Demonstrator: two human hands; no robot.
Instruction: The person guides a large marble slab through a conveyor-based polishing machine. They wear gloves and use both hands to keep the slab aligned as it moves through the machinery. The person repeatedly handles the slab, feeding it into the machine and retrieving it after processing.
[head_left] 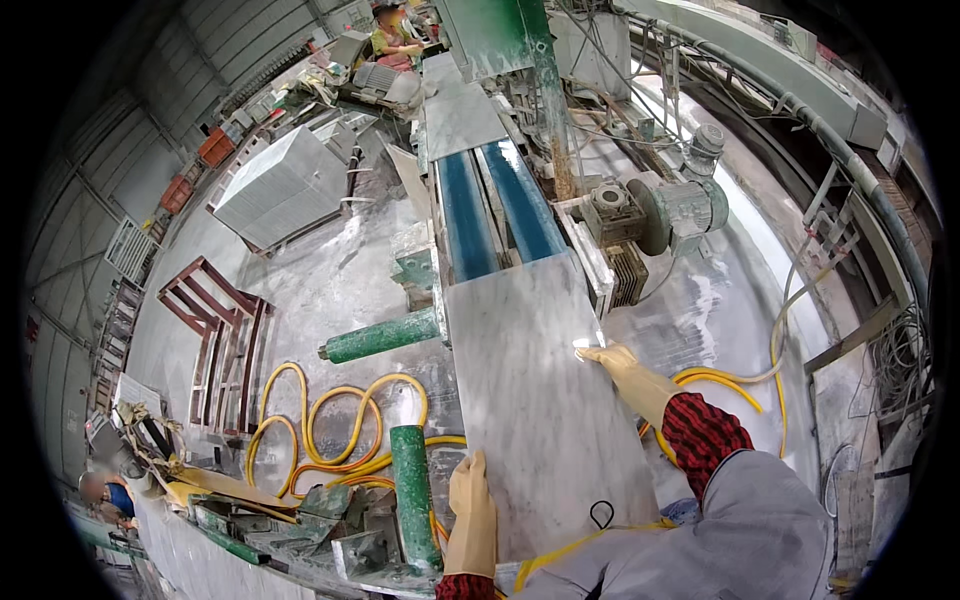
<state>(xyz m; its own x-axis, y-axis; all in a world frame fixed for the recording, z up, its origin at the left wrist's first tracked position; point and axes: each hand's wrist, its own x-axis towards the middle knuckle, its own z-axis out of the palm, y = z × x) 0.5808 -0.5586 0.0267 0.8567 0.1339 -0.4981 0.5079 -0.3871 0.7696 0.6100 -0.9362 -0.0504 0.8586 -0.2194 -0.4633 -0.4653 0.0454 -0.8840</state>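
Note:
A long grey-veined stone slab (535, 390) lies lengthwise in front of me, its far end resting over two blue conveyor belts (468, 215). My left hand (470, 505), in a cream glove, is closed on the slab's left edge close to my body. Farther out, my right hand (628, 378), gloved alike, grips the right edge, fingertips over the top near a wet, shiny spot. The undersides of both grips are hidden. A second slab (465, 118) sits farther along the same belts.
Green rollers (380, 335) stick out left of the conveyor; another roller (410, 495) stands upright by my left hand. Yellow hoses (345, 425) coil on the floor. A motor (685, 210) flanks the right side. A slab stack (280, 185) and people (393, 40) are farther off.

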